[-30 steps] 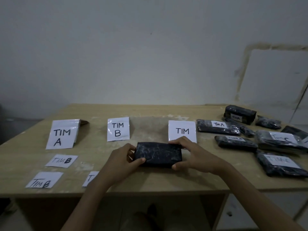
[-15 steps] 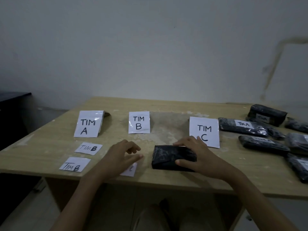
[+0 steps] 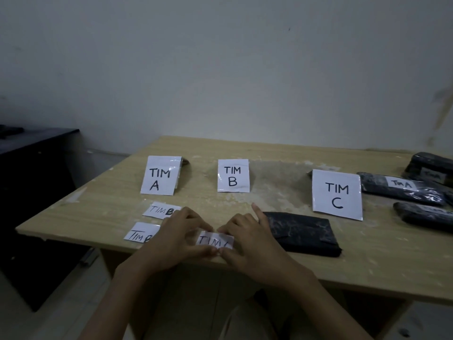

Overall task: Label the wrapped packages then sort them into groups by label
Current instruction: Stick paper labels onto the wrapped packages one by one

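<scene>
A small white paper label reading "TIM" and a partly hidden letter lies at the table's front edge. My left hand pinches its left end and my right hand pinches its right end. Just right of my right hand a black wrapped package without a label lies flat on the table. Two loose "TIM B" labels lie to the left, partly under my left hand. Standing cards read "TIM A", "TIM B" and "TIM C".
The wooden table carries several labelled black packages at the far right, one marked "TIM A", another in front of it. A dark cabinet stands to the left of the table. A pale wall is behind.
Both hands have let go of the black package and moved left onto the small label. The view has swung left, so the packages on the right sit near the frame edge.
</scene>
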